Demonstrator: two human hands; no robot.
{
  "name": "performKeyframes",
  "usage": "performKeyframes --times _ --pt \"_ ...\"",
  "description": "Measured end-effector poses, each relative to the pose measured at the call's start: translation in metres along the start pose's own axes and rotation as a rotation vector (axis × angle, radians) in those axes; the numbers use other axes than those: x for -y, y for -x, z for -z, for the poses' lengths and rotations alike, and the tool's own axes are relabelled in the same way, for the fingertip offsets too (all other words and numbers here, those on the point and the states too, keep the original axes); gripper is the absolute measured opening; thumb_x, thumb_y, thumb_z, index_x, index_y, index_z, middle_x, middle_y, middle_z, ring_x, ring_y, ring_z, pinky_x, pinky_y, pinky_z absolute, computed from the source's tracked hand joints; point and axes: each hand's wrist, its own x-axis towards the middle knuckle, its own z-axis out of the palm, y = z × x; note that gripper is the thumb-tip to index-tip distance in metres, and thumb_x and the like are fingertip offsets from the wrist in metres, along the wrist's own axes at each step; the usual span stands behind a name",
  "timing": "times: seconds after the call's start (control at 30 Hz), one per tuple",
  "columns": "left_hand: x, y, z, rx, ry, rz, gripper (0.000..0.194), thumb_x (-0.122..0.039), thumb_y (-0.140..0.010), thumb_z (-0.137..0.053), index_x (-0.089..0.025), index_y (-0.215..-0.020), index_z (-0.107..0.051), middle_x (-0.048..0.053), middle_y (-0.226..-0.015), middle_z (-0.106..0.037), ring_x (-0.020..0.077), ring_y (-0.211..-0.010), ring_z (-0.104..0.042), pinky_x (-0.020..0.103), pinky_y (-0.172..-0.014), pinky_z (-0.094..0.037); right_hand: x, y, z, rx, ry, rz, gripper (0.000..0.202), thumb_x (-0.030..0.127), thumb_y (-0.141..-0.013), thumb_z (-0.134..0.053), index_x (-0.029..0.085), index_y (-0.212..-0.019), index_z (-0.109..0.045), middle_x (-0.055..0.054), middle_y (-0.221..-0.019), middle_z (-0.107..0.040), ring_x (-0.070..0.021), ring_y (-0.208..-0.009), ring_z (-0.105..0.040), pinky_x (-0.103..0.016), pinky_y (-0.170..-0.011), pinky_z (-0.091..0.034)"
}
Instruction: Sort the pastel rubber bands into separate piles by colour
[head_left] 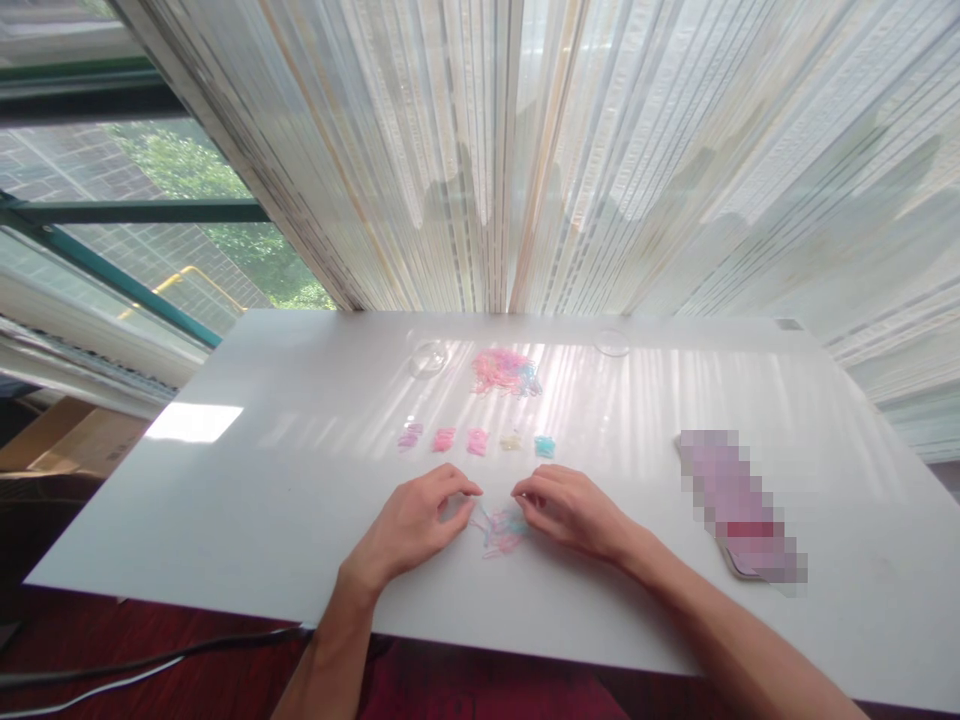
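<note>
A small loose pile of pastel pink, blue and lilac loop-shaped pieces point(501, 540) lies on the white table between my hands; their exact kind is too small to tell. At the pile's left edge is my left hand point(416, 515), its thumb and forefinger curved with a slight gap between the tips. My right hand point(566, 508) covers the pile's right edge, thumb and forefinger drawn together in a pinch; whatever they hold is hidden. Beyond the hands, small sorted groups run in a row: purple point(410, 436), red-pink point(444, 439), pink point(477, 441), pale yellow point(511, 442) and turquoise point(545, 446).
A larger mixed heap point(506, 372) sits farther back, between a clear round container point(429, 359) and a clear round lid point(612, 343). To the right lies a blurred-out phone point(739, 510). The white table point(247, 520) ends at a curtain point(450, 150); cables point(225, 640) run below its front edge.
</note>
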Motion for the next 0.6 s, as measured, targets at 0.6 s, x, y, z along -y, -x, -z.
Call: performKeyframes --times 0.6 --pt "-0.0044 0.0038 -0.0028 0.030 -0.015 -0.017 0.018 -0.024 -0.097 -0.054 -0.025 -0.097 -0.071 -0.001 -0.098 -0.069 0.0122 -0.070 -0.061 0.023 -0.069 -0.048 0.0012 -0.0004 -0.0016 0.022 -0.014 0.006 0.018 0.021 -0.097 -0.050 0.020 -0.092 -0.068 -0.004 -0.073 -0.067 -0.0159 -0.065 -0.060 -0.027 -0.064 -0.047"
